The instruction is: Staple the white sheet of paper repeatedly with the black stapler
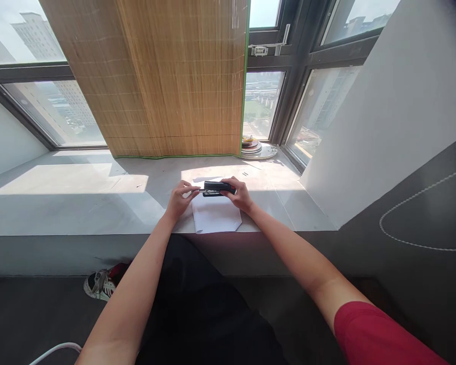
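Note:
A black stapler (217,187) is held level above white paper sheets (217,215) on the window ledge. My right hand (238,194) has its fingers wrapped round the stapler's right end. At the stapler's left end, my left hand (181,198) pinches a thin part that sticks out; its detail is too small to make out. Some small dark strips (245,174) lie on the ledge beyond my right hand.
The pale ledge (79,213) runs along the windows. A bamboo blind (182,81) hangs over its far side. Stacked plates (259,150) stand by the window corner. A white wall (383,111) slopes at the right, with a beaded cord (403,242) below it.

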Demonstrator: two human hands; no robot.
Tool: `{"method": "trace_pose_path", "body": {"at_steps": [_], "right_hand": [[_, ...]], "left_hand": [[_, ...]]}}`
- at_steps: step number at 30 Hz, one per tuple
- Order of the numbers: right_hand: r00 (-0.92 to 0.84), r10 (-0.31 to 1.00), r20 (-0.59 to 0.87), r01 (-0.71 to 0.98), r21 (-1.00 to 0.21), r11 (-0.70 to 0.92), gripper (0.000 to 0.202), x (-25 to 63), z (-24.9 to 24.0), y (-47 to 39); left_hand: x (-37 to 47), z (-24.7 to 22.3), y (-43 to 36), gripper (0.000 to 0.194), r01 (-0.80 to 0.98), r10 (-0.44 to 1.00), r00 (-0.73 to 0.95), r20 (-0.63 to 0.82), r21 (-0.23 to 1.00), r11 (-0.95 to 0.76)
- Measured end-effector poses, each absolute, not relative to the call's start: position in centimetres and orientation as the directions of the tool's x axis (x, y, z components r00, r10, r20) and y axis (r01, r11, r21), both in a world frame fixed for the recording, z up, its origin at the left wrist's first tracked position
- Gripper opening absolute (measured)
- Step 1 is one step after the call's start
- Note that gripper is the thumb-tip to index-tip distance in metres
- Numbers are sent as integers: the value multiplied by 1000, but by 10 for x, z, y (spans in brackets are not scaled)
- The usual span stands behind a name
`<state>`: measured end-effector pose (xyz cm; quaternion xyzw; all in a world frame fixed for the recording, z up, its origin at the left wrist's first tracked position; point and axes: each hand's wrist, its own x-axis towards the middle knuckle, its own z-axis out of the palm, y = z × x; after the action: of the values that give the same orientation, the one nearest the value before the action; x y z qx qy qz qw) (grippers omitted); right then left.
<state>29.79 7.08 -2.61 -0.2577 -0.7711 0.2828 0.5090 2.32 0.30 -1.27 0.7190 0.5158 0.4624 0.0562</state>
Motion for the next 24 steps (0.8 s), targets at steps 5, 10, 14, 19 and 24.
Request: {"method": "trace_pose_path", "body": {"at_steps": [5, 10, 14, 19, 24], "right_hand": [[-326, 721, 612, 44, -752, 658, 33, 302, -25, 76], [-319, 800, 508, -135, -860, 492, 37, 306, -23, 84], [-366, 807, 463, -265, -883, 387, 40, 306, -25, 87], [-525, 719, 456, -243, -890, 387, 47, 301, -28, 84], [-583, 676, 451, -204, -887, 415, 53, 301, -23, 77]], "left_hand": [[27, -7, -5, 21, 620, 799, 29, 601, 616, -486], [28, 0, -13, 20, 571, 753, 43, 657, 602, -558], [36, 3, -14, 20, 555, 774, 65, 630, 622, -553], [45, 3, -9, 40, 518, 786, 132, 604, 634, -574], [45, 2, -6, 39, 553, 784, 141, 604, 609, -568]]}}
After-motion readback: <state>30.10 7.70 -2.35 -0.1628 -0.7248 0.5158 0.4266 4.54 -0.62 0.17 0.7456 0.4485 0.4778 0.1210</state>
